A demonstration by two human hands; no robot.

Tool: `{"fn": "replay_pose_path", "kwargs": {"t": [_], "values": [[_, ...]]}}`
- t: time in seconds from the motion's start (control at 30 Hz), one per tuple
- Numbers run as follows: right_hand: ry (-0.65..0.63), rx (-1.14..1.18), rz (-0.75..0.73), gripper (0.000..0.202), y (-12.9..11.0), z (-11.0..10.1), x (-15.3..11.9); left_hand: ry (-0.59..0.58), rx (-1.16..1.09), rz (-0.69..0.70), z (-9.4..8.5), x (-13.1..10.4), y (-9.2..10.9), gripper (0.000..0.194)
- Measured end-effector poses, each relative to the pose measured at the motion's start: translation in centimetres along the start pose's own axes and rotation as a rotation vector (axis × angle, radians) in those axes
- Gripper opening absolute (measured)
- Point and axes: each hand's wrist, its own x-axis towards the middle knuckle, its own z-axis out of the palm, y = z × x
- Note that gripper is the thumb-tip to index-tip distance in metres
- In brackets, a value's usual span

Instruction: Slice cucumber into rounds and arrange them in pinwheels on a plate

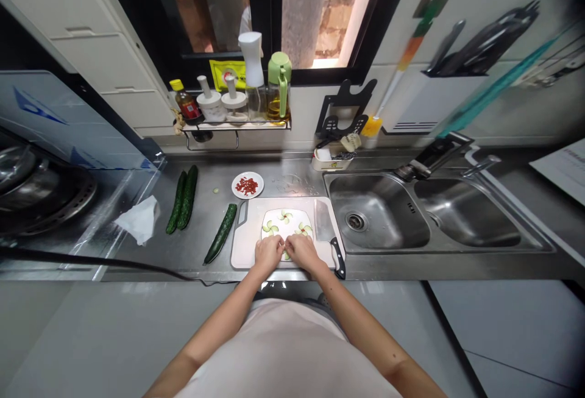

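Observation:
My left hand (269, 250) and my right hand (300, 250) meet over the near part of a white square plate (275, 216), fingers pinched close together. What they hold, if anything, is too small to make out. Green-edged slices lie on the plate in pinwheel shapes, one at the back (286, 217), one at the left (270, 228) and one at the right (303, 229); a bit of green shows under my hands. The plate rests on a pale cutting board (250, 245). A knife (338, 258) lies along the board's right edge.
A small dish (247, 185) of red pieces sits behind the board. One cucumber (220, 234) lies left of it, two more (181, 199) farther left near a crumpled white tissue (139, 219). A double sink (384, 215) is at the right, a bottle shelf (237, 125) at the back.

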Motion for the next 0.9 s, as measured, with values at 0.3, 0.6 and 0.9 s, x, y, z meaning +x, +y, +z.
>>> {"fn": "replay_pose_path", "kwargs": {"t": [0.3,0.6,0.9], "values": [[0.012,-0.020,0.005,0.023,-0.1,0.2,0.1,0.015,-0.011,-0.001,0.4,0.1,-0.2,0.016],[-0.004,-0.049,0.007,0.023,-0.3,0.0,0.0,0.015,0.005,-0.003,0.4,0.1,-0.1,0.015],[0.091,0.056,0.008,0.018,-0.2,-2.6,-0.5,0.095,-0.132,0.024,-0.4,0.3,-1.0,0.014]]}}
